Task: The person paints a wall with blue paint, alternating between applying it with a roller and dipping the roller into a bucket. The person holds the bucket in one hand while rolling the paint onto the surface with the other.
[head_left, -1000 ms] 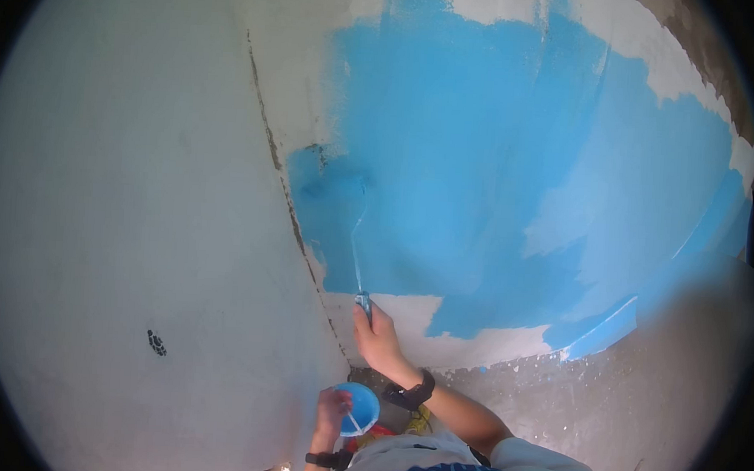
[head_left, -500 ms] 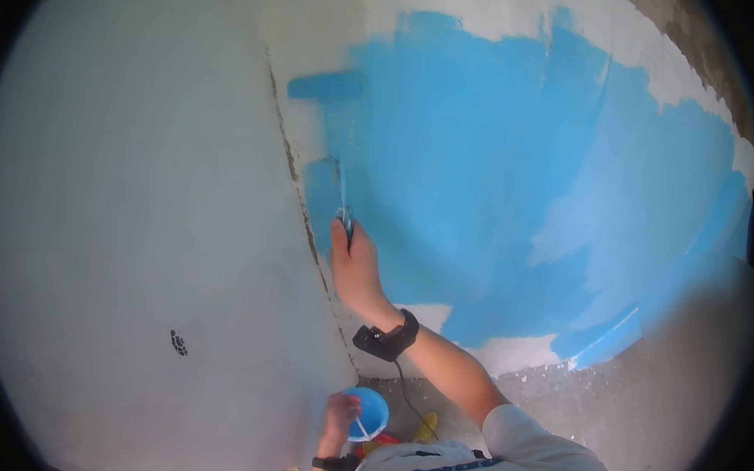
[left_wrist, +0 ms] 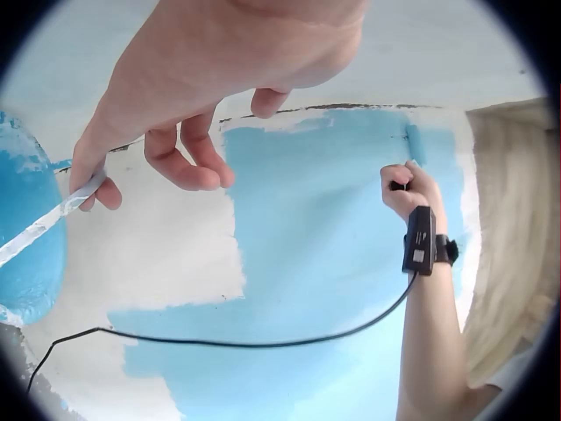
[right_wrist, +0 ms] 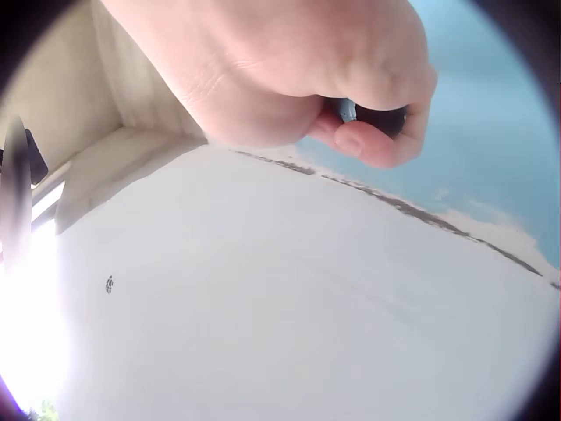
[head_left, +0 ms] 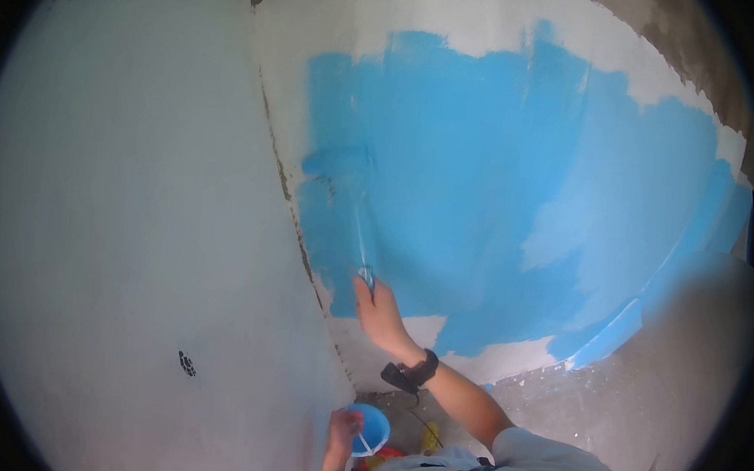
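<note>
My right hand point(head_left: 383, 318) grips the handle of a paint roller point(head_left: 366, 276), its thumb along the handle in the head view. The blue-coated roller sleeve point(head_left: 338, 160) lies against the painted wall point(head_left: 466, 172), near its left edge. In the right wrist view, fingers curl round the dark handle end point(right_wrist: 384, 119). Low in the head view, my left hand point(head_left: 343, 430) holds a blue paint bucket point(head_left: 379, 421) by its white handle point(head_left: 365, 443). The left wrist view shows finger and thumb on that paint-smeared handle point(left_wrist: 54, 213), the other fingers hanging loosely.
A pale wall point(head_left: 141, 189) with a small dark mark point(head_left: 186, 364) meets the painted wall at a cracked corner point(head_left: 290, 192). Unpainted white borders surround the blue. A black cable point(left_wrist: 254, 344) runs from my right wrist. Grey floor point(head_left: 589, 417) lies at lower right.
The roller went up the wall beside the corner, then came back down with my right hand. Fresh blue now covers the upper left strip. The left hand still holds the bucket low.
</note>
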